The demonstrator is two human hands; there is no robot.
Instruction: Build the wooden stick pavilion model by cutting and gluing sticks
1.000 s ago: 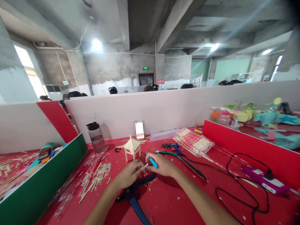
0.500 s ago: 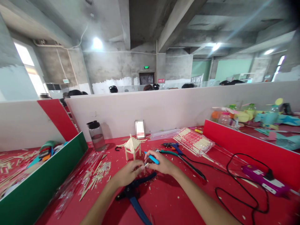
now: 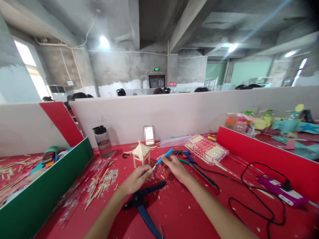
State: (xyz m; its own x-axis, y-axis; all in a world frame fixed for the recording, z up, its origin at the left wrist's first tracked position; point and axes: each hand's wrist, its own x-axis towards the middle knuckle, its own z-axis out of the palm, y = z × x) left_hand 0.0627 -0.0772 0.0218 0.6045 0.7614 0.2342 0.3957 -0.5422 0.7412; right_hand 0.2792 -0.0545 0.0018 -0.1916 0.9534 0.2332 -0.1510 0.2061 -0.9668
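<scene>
My right hand [image 3: 174,166] is closed around a blue pen [image 3: 165,156], which slants down to the left. The pen's lower end meets a short pale wooden stick [image 3: 154,168] at the fingertips of my left hand [image 3: 139,176]. That hand pinches the stick, most of it hidden by the fingers. Just behind my hands a small pavilion model [image 3: 141,152] made of thin sticks stands upright, with a pointed roof on posts. Below my hands lies a cutter with dark blue handles [image 3: 146,212], its jaws to the left.
Bundled sticks [image 3: 206,149] in plastic lie at the back right, near a blue glue gun [image 3: 184,154] and a green-and-black hand tool [image 3: 203,174]. A purple power strip [image 3: 281,191] trails black cable. Offcuts [image 3: 107,182] and a water bottle [image 3: 102,141] are left. Low partitions [image 3: 57,186] flank the table.
My right hand has turned the pen so that its upper end now points up and right. My hands have drawn slightly apart, and the left still pinches the stick.
</scene>
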